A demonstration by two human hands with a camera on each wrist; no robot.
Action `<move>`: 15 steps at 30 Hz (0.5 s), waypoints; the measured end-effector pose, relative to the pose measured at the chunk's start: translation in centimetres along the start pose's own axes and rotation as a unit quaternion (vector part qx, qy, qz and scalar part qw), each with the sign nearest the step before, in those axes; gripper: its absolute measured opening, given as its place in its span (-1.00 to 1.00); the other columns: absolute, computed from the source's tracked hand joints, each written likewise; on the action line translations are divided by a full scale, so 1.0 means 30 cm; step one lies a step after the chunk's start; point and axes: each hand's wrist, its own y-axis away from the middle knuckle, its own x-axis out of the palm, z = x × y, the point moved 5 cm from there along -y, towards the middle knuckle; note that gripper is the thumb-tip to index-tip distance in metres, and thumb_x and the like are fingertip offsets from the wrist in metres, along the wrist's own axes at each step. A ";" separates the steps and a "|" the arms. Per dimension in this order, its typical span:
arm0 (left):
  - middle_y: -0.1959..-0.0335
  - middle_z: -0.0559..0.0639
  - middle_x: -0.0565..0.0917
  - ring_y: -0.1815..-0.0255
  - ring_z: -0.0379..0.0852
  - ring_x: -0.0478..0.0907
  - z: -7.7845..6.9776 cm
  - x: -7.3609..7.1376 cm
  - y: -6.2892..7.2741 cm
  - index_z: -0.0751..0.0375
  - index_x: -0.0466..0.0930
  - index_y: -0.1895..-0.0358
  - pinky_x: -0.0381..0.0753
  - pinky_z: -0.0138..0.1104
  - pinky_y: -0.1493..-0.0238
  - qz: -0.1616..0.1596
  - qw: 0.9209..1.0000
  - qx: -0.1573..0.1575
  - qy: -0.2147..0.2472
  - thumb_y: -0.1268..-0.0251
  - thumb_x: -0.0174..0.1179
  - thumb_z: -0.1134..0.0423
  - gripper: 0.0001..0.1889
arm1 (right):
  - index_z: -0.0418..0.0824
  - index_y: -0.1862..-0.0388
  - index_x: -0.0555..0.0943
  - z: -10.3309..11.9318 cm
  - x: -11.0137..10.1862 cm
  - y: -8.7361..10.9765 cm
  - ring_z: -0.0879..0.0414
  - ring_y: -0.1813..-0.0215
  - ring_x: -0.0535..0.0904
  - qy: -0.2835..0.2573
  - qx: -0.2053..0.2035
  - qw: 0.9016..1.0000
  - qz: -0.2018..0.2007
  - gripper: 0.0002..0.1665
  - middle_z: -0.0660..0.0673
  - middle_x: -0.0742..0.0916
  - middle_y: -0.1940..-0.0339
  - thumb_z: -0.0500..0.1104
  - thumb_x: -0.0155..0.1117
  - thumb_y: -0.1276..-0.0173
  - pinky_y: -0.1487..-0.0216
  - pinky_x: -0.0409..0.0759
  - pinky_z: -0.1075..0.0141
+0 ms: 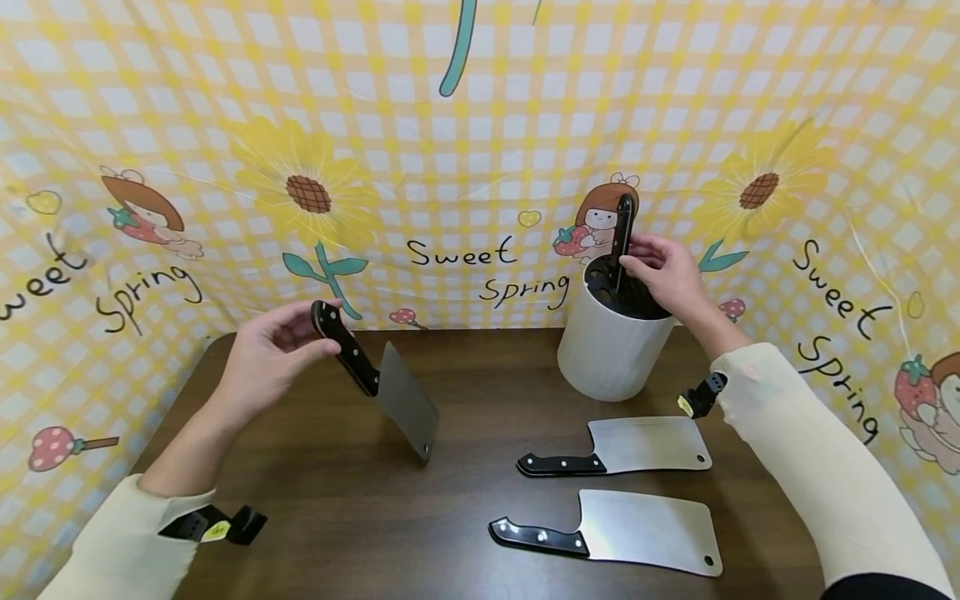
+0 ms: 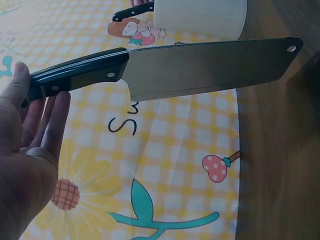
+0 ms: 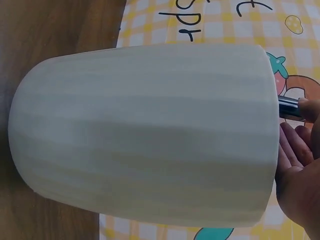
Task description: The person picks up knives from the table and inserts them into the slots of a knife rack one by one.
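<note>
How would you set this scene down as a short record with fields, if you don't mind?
Left hand: holds the raised cleaver by its black handle, blade angled downward
Right hand: pinches a black-handled tool standing in the white holder
Lying flat: far cleaver and near cleaver, both with blades to the right
Surface: brown wooden table
Backdrop: yellow checked cloth printed with "Sweet Spring"

Left hand (image 2: 30, 155) pinching cleaver (image 2: 200, 67) — white container (image 2: 202, 17), checked cloth (image 2: 177, 135)
</note>
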 end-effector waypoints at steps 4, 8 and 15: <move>-0.08 -0.14 0.74 0.08 -0.26 0.72 -0.016 0.028 -0.023 0.42 0.64 -0.16 0.67 -0.46 0.07 0.009 1.000 0.008 -0.005 -0.19 0.36 0.60 -0.57 | -0.42 -0.42 0.44 0.006 -0.006 0.013 0.34 0.03 0.59 0.018 -0.005 1.000 0.001 -0.43 -0.43 0.65 -0.20 -0.17 0.23 -0.55 -0.07 0.56 0.54; -0.08 -0.14 0.74 0.07 -0.24 0.72 -0.035 0.061 -0.047 0.37 0.65 -0.15 0.68 -0.42 0.03 0.018 1.000 0.010 -0.007 -0.18 0.38 0.56 -0.58 | -0.40 -0.45 0.41 0.020 -0.013 0.033 0.02 -0.18 0.58 0.032 -0.009 0.999 0.002 -0.43 -0.41 0.63 -0.24 -0.16 0.18 -0.57 -0.27 0.50 0.30; 0.11 -0.07 0.75 0.14 -0.22 0.71 -0.070 0.125 -0.099 0.46 0.63 -0.12 0.71 -0.39 0.10 0.031 0.999 0.011 -0.018 -0.13 0.42 0.54 -0.57 | -0.45 -0.45 0.35 0.069 -0.010 0.069 -0.22 -0.32 0.48 0.017 -0.024 1.000 0.004 -0.43 -0.44 0.57 -0.27 -0.25 0.16 -0.56 -0.41 0.43 0.06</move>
